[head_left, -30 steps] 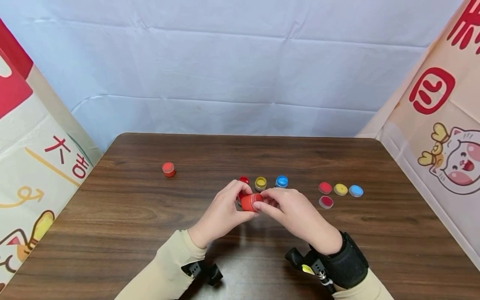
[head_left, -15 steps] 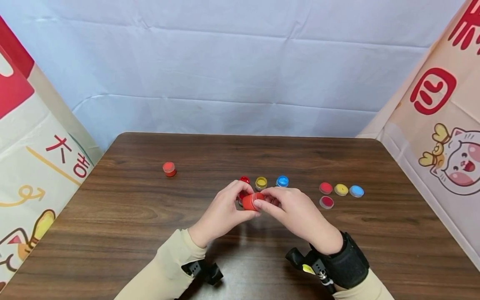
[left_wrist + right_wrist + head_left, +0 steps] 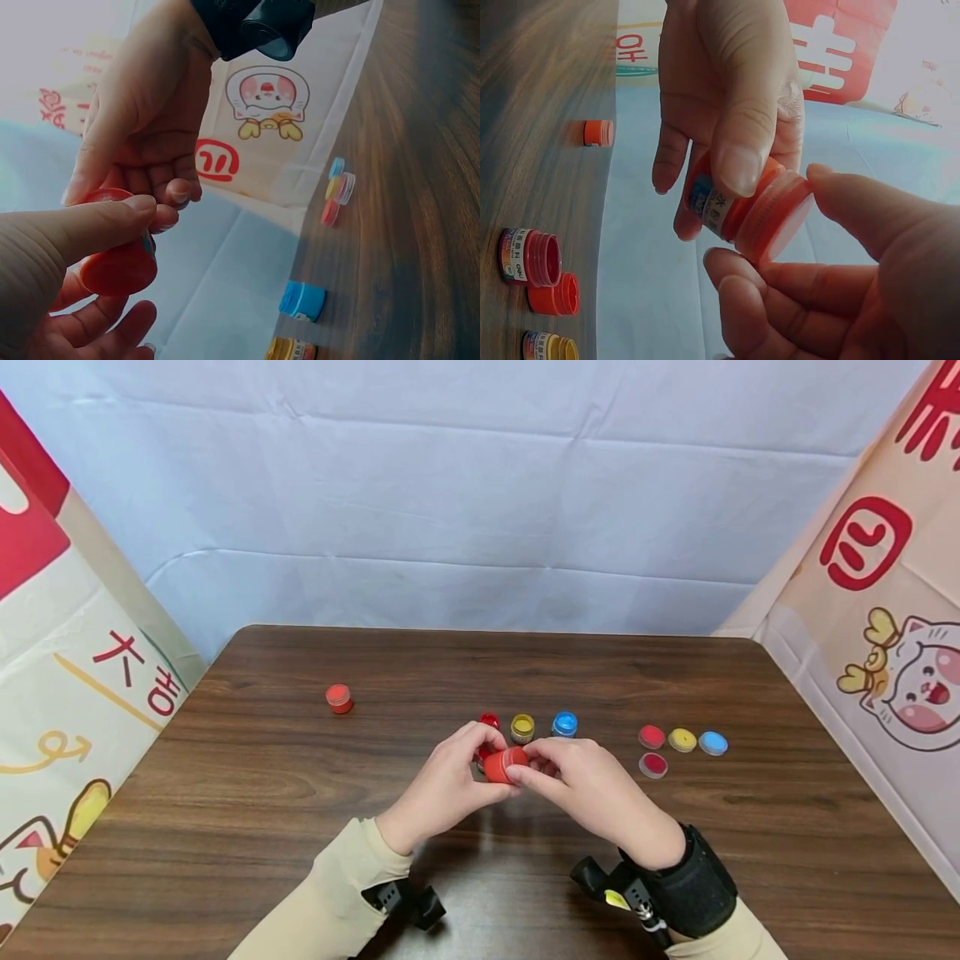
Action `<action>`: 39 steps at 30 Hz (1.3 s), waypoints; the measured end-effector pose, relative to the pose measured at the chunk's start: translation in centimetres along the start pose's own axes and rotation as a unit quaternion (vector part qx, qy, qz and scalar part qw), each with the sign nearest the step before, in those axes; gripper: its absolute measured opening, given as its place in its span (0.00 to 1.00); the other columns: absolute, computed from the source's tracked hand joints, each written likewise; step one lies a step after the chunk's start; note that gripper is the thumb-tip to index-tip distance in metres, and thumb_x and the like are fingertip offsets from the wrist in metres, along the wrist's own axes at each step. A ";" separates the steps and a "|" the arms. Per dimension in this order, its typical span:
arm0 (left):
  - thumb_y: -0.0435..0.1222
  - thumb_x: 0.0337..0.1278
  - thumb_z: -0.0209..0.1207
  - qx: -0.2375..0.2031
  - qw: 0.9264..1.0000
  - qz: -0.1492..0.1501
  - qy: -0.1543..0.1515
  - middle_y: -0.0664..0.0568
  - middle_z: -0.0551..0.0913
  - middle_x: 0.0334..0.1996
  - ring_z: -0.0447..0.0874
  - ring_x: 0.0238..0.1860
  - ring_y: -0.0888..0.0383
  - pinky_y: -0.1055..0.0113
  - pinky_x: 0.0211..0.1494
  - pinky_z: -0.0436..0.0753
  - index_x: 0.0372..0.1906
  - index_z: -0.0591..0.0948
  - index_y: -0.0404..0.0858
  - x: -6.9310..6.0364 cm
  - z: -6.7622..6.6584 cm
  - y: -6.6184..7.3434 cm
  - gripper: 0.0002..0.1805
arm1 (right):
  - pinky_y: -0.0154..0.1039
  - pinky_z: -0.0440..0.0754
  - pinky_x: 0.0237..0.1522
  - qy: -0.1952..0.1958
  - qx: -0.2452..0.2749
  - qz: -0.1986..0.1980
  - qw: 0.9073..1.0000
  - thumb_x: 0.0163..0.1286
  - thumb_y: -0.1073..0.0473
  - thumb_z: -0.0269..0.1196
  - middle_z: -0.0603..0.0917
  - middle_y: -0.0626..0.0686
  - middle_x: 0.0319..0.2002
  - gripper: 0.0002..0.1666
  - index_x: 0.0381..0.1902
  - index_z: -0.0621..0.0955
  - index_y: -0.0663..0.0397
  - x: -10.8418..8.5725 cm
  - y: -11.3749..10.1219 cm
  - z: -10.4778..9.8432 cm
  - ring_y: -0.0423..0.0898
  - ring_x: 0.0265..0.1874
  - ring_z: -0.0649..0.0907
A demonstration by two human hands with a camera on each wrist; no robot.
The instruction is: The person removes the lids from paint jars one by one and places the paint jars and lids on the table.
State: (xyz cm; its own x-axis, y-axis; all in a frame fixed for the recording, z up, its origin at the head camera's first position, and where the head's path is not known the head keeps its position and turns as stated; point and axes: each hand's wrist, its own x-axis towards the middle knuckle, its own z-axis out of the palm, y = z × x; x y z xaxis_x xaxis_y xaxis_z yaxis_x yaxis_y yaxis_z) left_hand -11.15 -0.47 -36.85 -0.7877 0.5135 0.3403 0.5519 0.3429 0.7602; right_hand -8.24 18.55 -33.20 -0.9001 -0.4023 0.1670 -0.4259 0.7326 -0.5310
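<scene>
An orange-red paint jar (image 3: 501, 767) is held above the table between both hands. My left hand (image 3: 446, 781) grips its labelled body, thumb across the label in the right wrist view. The jar's lid (image 3: 780, 217) sits on its mouth, and my right hand (image 3: 596, 785) pinches the lid's rim between thumb and fingers. Just behind the hands stand open paint jars: a red jar (image 3: 490, 720), a yellow jar (image 3: 522, 727) and a blue jar (image 3: 564, 724). Another open red jar (image 3: 555, 293) is mostly hidden behind the left hand in the head view.
A lidded orange-red jar (image 3: 339, 698) stands alone at the left on the wooden table (image 3: 247, 793). Loose lids lie at the right: a red lid (image 3: 651, 737), a yellow lid (image 3: 682, 740), a blue lid (image 3: 713, 743) and a crimson lid (image 3: 653, 766).
Both hands stay in nearly the same place on the jar and its lid. The right hand's fingers shift only slightly; the other jars and lids stay put.
</scene>
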 end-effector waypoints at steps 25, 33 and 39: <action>0.34 0.39 0.73 -0.014 1.000 0.006 0.010 0.58 0.72 0.37 0.73 0.37 0.63 0.69 0.39 0.78 0.40 0.72 0.41 0.1 0.0 -0.2 0.23 | 0.33 0.73 0.25 0.020 0.011 -0.003 1.000 0.66 0.42 0.58 0.75 0.36 0.24 0.17 0.39 0.81 0.48 0.0 0.1 0.1 0.35 0.22 0.73; 0.35 0.40 0.72 -0.002 1.000 0.009 -0.003 0.59 0.73 0.36 0.73 0.34 0.62 0.71 0.34 0.78 0.40 0.72 0.42 0.0 0.0 -0.2 0.23 | 0.32 0.71 0.23 0.003 0.014 -0.019 1.000 0.66 0.44 0.58 0.72 0.38 0.22 0.15 0.34 0.79 0.48 0.0 0.1 0.1 0.35 0.21 0.71; 0.35 0.41 0.72 -0.006 1.000 0.005 -0.007 0.59 0.73 0.37 0.73 0.34 0.62 0.71 0.34 0.78 0.40 0.72 0.42 0.0 0.0 -0.3 0.22 | 0.32 0.71 0.23 -0.006 0.002 -0.028 1.000 0.66 0.45 0.59 0.71 0.39 0.21 0.14 0.35 0.79 0.48 0.0 0.0 0.0 0.35 0.21 0.70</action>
State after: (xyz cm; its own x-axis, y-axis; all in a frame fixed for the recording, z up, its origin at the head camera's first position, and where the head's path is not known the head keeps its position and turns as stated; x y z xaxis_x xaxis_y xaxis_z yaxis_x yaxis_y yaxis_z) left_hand -11.30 -0.57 -37.04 -0.7785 0.5272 0.3406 0.5564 0.3285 0.7632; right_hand -8.29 18.58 -33.20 -0.8735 -0.4496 0.1866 -0.4755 0.7060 -0.5248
